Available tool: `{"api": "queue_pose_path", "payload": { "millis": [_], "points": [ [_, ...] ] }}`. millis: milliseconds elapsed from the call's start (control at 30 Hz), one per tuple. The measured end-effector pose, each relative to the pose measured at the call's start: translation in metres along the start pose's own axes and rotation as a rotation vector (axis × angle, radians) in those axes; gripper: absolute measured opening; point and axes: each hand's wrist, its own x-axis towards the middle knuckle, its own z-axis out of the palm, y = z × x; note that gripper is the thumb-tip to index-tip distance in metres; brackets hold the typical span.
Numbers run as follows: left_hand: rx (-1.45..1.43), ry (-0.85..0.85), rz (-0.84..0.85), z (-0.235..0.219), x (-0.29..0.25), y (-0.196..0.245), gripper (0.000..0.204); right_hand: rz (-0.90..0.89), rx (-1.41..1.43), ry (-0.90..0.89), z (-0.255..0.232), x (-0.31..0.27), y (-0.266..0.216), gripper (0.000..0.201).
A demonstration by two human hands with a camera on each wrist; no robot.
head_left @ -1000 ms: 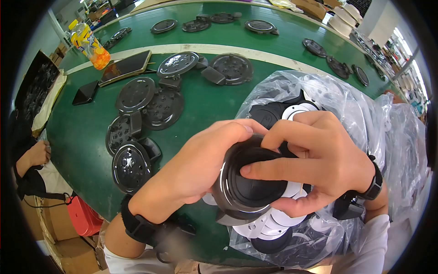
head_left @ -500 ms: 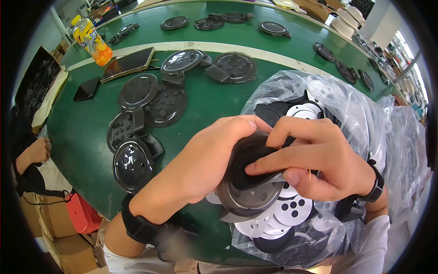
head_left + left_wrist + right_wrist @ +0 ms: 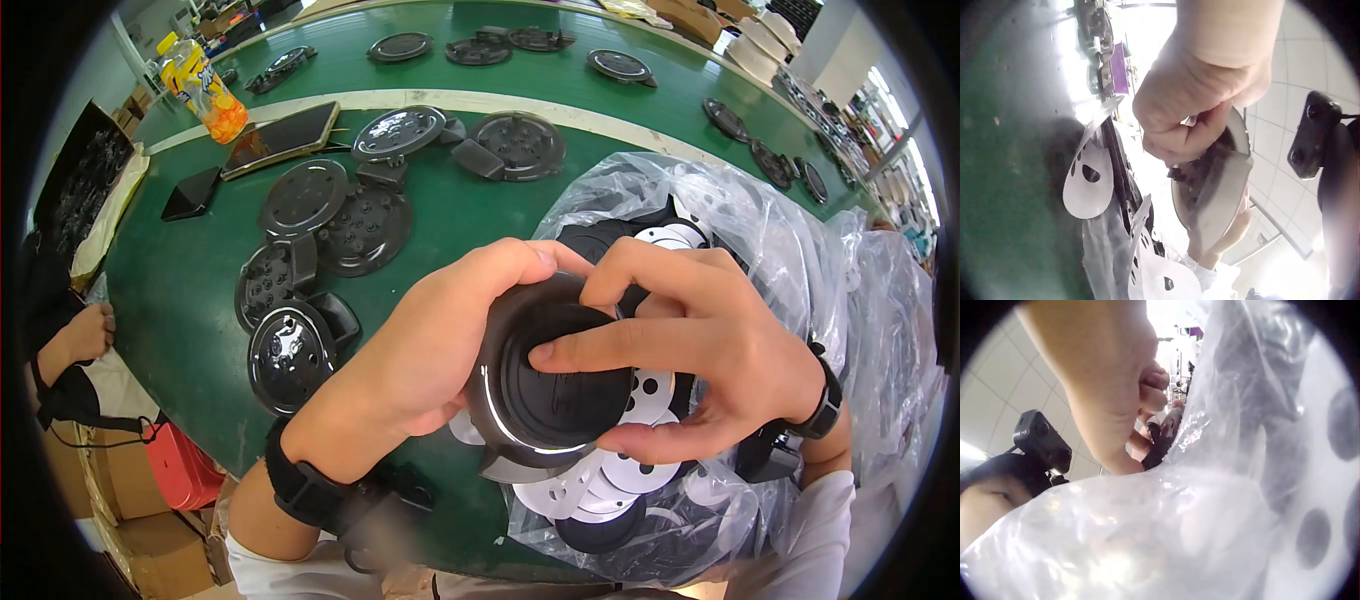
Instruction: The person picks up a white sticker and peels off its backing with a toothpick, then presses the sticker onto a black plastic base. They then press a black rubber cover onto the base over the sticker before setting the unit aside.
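My left hand (image 3: 425, 335) grips a glossy, dark translucent round plastic cover (image 3: 487, 405) by its left side, thumb along the top. In the left wrist view its fingers curl under the cover (image 3: 1213, 203). A thin black round pad (image 3: 575, 405) lies within the cover's rim. My right hand (image 3: 690, 345) holds this pad at its edges: one finger is stretched onto its face, another is bent at the upper rim, and the thumb is at the lower right edge. Below is a clear plastic bag (image 3: 780, 270) of white discs with holes (image 3: 595, 490) and black discs.
Several similar round covers (image 3: 305, 200) with square tabs lie left on the green table (image 3: 440, 225), more along its far side. Two phones (image 3: 282, 140) and an orange drink bottle (image 3: 203, 95) stand back left. Another person's hand (image 3: 85, 332) rests at the left edge.
The black pad was tilted and bent up by my right hand half a second ago; now it lies flatter over the cover. My right thumb has moved down to its lower edge.
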Motion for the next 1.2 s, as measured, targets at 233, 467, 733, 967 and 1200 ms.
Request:
{"api": "queue_pose_path", "payload": {
  "millis": [233, 467, 733, 967, 1200],
  "points": [
    [0.086, -0.034, 0.018, -0.002, 0.0, 0.005, 0.041, 0.083, -0.027, -0.031, -0.003, 0.001, -0.006, 0.04],
    [0.297, -0.109, 0.216, 0.0, 0.0, 0.012, 0.067, 0.117, -0.16, 0.029, -0.009, -0.001, -0.004, 0.033],
    [0.463, 0.006, 0.438, 0.015, -0.002, 0.022, 0.079, 0.175, -0.147, 0.243, -0.012, -0.001, 0.005, 0.028],
    [0.465, 0.018, 0.528, 0.007, -0.004, 0.015, 0.046, 0.399, 0.441, 0.372, -0.002, -0.008, 0.019, 0.021],
    [0.519, 0.16, 0.642, 0.009, 0.005, 0.003, 0.02, 0.494, 0.496, 0.297, -0.005, -0.008, 0.014, 0.02]
  ]
}}
